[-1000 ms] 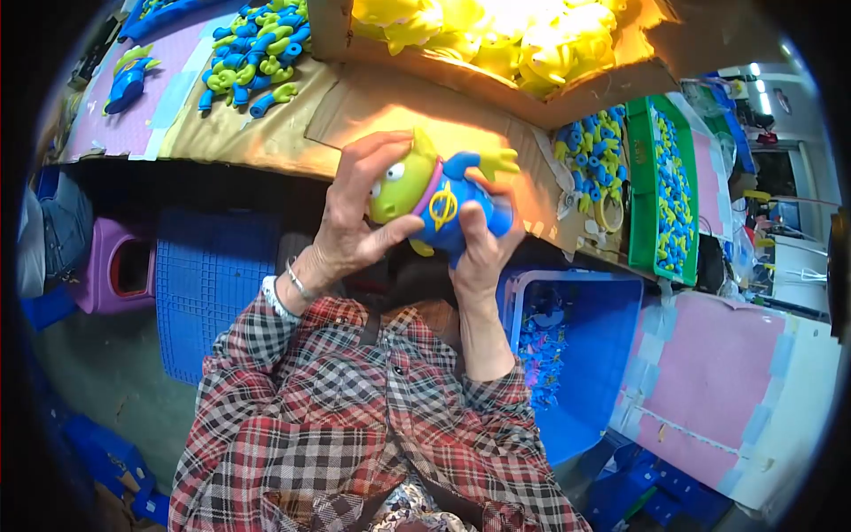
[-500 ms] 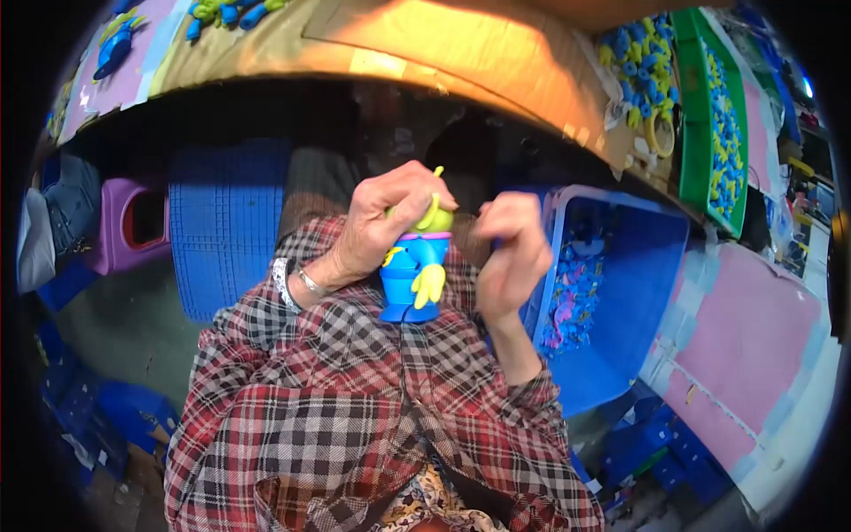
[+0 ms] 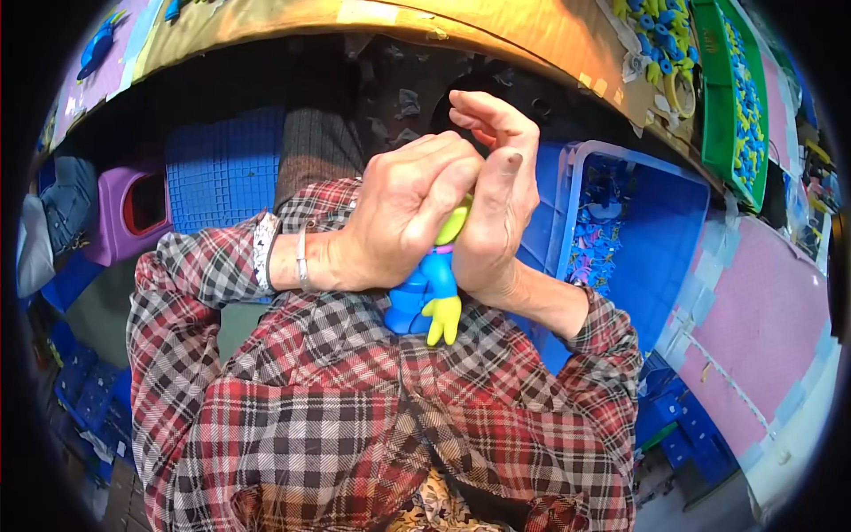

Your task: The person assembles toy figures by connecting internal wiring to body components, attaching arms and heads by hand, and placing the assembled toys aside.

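Observation:
A toy figure (image 3: 427,288) with a yellow-green head, blue body and yellow-green hand stands against the front of the plaid shirt. My left hand (image 3: 408,199) is closed around its head, hiding most of it. My right hand (image 3: 501,191) presses its palm heel against the other side of the head, beside the left knuckles. Its fingers stretch upward and are slightly bent, not wrapped around the toy. A strip of pink shows at the figure's neck.
On my right is a blue bin (image 3: 651,230) with blue and pink scraps inside. A cardboard-covered table edge (image 3: 523,49) runs across the front, with blue and yellow-green parts (image 3: 660,40) and a green tray (image 3: 716,102). A purple stool (image 3: 120,213) and blue crate (image 3: 217,168) stand left.
My right hand has moved left from beside the toy to press against its head. My left hand keeps its grip, and the toy now leans and sits slightly farther right.

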A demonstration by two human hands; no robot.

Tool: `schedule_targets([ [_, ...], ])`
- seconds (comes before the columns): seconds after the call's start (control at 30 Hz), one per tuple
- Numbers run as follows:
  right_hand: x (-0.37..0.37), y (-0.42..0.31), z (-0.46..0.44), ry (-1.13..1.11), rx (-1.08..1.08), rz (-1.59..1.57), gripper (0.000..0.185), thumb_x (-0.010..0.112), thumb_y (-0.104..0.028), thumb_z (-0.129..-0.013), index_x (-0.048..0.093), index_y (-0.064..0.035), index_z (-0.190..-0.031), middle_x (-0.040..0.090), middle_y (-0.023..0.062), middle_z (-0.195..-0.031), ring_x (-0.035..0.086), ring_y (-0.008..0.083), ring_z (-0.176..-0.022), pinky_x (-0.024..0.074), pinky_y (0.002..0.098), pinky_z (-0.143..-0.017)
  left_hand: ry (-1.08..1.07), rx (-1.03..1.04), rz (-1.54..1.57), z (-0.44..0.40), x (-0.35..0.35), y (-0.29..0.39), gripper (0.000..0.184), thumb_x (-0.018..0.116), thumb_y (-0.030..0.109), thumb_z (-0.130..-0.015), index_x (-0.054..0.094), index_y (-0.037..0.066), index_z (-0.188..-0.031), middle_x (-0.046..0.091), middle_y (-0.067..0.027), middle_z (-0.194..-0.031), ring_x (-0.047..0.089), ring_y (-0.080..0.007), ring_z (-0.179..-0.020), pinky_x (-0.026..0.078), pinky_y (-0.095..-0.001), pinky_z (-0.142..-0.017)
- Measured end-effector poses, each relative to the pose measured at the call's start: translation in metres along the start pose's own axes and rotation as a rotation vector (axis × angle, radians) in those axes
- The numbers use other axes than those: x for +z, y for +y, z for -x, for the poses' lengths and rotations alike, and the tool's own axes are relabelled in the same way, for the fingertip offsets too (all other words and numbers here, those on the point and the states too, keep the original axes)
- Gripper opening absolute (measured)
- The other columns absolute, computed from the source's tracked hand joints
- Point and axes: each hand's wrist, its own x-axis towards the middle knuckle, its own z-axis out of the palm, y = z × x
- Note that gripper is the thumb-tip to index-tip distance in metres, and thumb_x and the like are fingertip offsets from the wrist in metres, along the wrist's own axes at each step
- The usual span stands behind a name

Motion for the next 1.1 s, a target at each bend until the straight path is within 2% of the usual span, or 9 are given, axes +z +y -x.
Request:
schedule_targets([
  [0.1,0.002,0.008,0.001,-0.044,0.157,-0.110,0.057,0.029,-0.046,-0.114,0.055,0.0033,-0.127,0.063,0.0161,-0.123,0.063,0.0236,-0.110,0.0486,0.0365,-0.100,0.014,-0.189,0.056,0.001,0.010,-0.014,0.027,0.050,0.021,-0.105,0.064,-0.001,-0.096,0.063,-0.0180,-0.087,0.063,-0.0379,-0.080,0.052,-0.0420,-0.073],
  [0.23,0.001,0.012,0.002,0.045,0.232,-0.204,0.052,0.031,-0.042,-0.114,0.056,0.0022,-0.126,0.062,0.0143,-0.123,0.062,0.0209,-0.110,0.0483,0.0357,-0.100,0.004,-0.220,0.143,-0.002,0.008,-0.016,0.029,0.048,0.022,-0.107,0.064,-0.001,-0.098,0.066,-0.0163,-0.093,0.065,-0.0314,-0.078,0.051,-0.0382,-0.072],
  [0.33,0.005,0.012,0.004,0.139,0.235,-0.297,0.047,0.038,-0.038,-0.113,0.057,0.0025,-0.125,0.063,0.0128,-0.118,0.061,0.0191,-0.106,0.0485,0.0338,-0.096,-0.088,-0.026,0.133,-0.001,-0.010,-0.016,0.027,0.057,0.021,-0.085,0.067,0.001,-0.100,0.068,-0.0115,-0.099,0.063,-0.0294,-0.095,0.048,-0.0403,-0.085],
  [0.4,0.006,0.013,0.012,0.134,0.224,-0.326,0.044,0.042,-0.037,-0.113,0.057,0.0024,-0.124,0.063,0.0117,-0.115,0.060,0.0172,-0.105,0.0486,0.0327,-0.094,-0.178,-0.025,0.148,0.002,-0.019,-0.016,0.048,0.059,0.024,-0.065,0.069,0.002,-0.106,0.066,-0.0103,-0.111,0.059,-0.0270,-0.112,0.043,-0.0428,-0.101],
  [0.53,0.011,0.010,0.019,0.110,0.258,-0.379,0.042,0.043,-0.036,-0.112,0.055,0.0020,-0.127,0.060,0.0116,-0.124,0.060,0.0187,-0.109,0.0484,0.0340,-0.096,-0.157,-0.197,0.265,0.010,-0.020,-0.013,0.055,0.059,0.024,-0.064,0.071,0.002,-0.113,0.057,-0.0132,-0.132,0.052,-0.0274,-0.126,0.040,-0.0398,-0.111],
  [0.7,0.012,0.013,0.020,0.097,0.224,-0.258,0.039,0.044,-0.032,-0.111,0.054,0.0015,-0.129,0.055,0.0144,-0.132,0.057,0.0225,-0.118,0.0446,0.0373,-0.103,-0.104,-0.279,0.257,0.012,-0.019,-0.014,0.054,0.059,0.023,-0.063,0.073,0.003,-0.111,0.056,-0.0134,-0.134,0.052,-0.0279,-0.127,0.040,-0.0399,-0.110],
  [0.8,0.015,0.015,0.024,0.115,0.201,-0.191,0.045,0.039,-0.036,-0.113,0.054,0.0005,-0.134,0.057,0.0105,-0.130,0.052,0.0174,-0.118,0.0405,0.0335,-0.102,-0.084,-0.301,0.253,0.015,-0.017,-0.015,0.052,0.059,0.020,-0.064,0.074,0.004,-0.112,0.055,-0.0132,-0.136,0.052,-0.0272,-0.127,0.041,-0.0387,-0.108],
  [0.9,0.015,0.017,0.027,0.121,0.200,-0.192,0.040,0.045,-0.032,-0.110,0.052,0.0013,-0.132,0.053,0.0163,-0.134,0.050,0.0252,-0.127,0.0392,0.0396,-0.109,-0.073,-0.391,0.297,0.015,-0.014,-0.011,0.057,0.059,0.019,-0.061,0.074,0.001,-0.112,0.054,-0.0143,-0.141,0.053,-0.0271,-0.128,0.041,-0.0395,-0.110],
  [1.1,0.019,0.013,0.030,0.176,0.273,-0.179,0.043,0.046,-0.035,-0.110,0.052,0.0017,-0.132,0.053,0.0163,-0.133,0.051,0.0263,-0.125,0.0392,0.0400,-0.108,-0.086,-0.435,0.325,0.018,-0.013,-0.014,0.060,0.059,0.020,-0.059,0.073,-0.001,-0.114,0.053,-0.0141,-0.143,0.054,-0.0276,-0.127,0.041,-0.0395,-0.111],
])
